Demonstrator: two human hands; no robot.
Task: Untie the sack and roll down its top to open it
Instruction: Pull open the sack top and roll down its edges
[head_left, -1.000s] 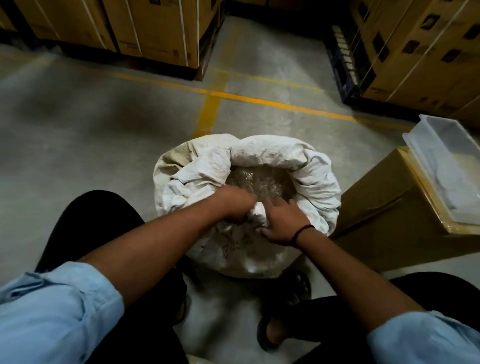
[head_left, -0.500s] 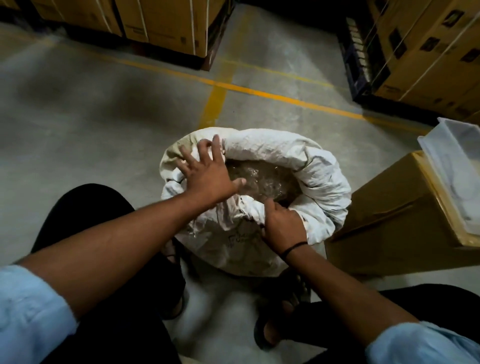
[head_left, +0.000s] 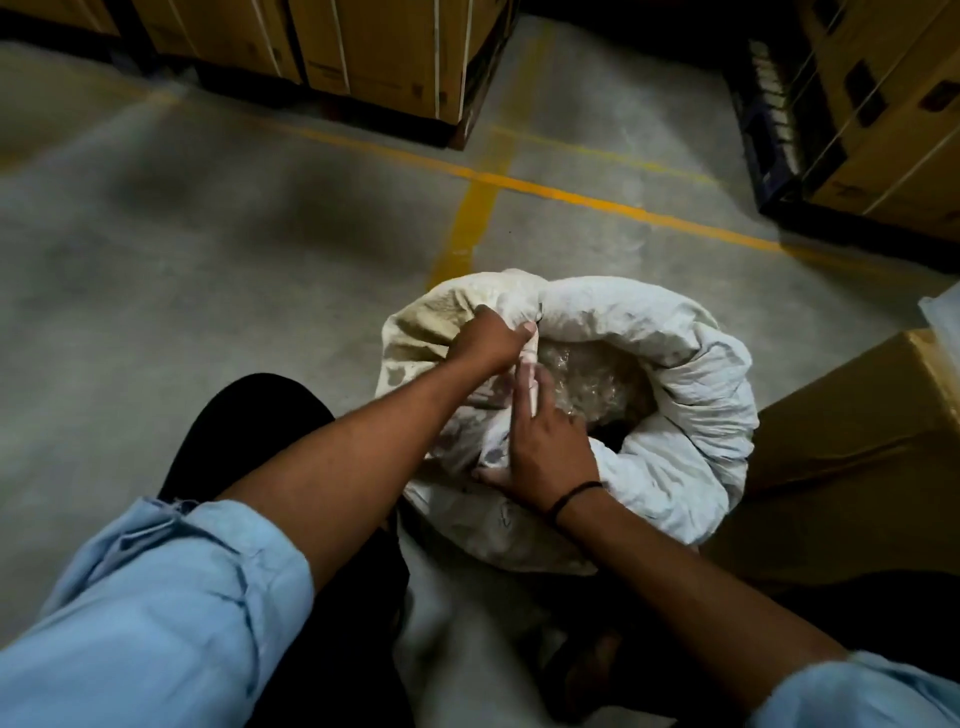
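Note:
A white woven sack (head_left: 675, 384) stands on the concrete floor between my knees, its top rolled down into a thick rim. The mouth is open, and clear plastic (head_left: 592, 384) shows inside. My left hand (head_left: 491, 338) is closed on the rolled rim at the far left side of the mouth. My right hand (head_left: 545, 447) lies on the near rim with its fingers stretched forward over the fabric and its thumb pressed against the outside. A black band circles my right wrist.
A brown cardboard box (head_left: 852, 457) stands right against the sack on its right. Strapped cartons on pallets line the back (head_left: 374, 47) and the far right (head_left: 893, 119). Yellow floor lines (head_left: 519, 182) cross the concrete beyond the sack. My dark-trousered knees flank the sack.
My left hand went from the near rim to the far left rim and closed on it. My right hand stayed on the near rim and stretched its fingers forward. The camera shifted.

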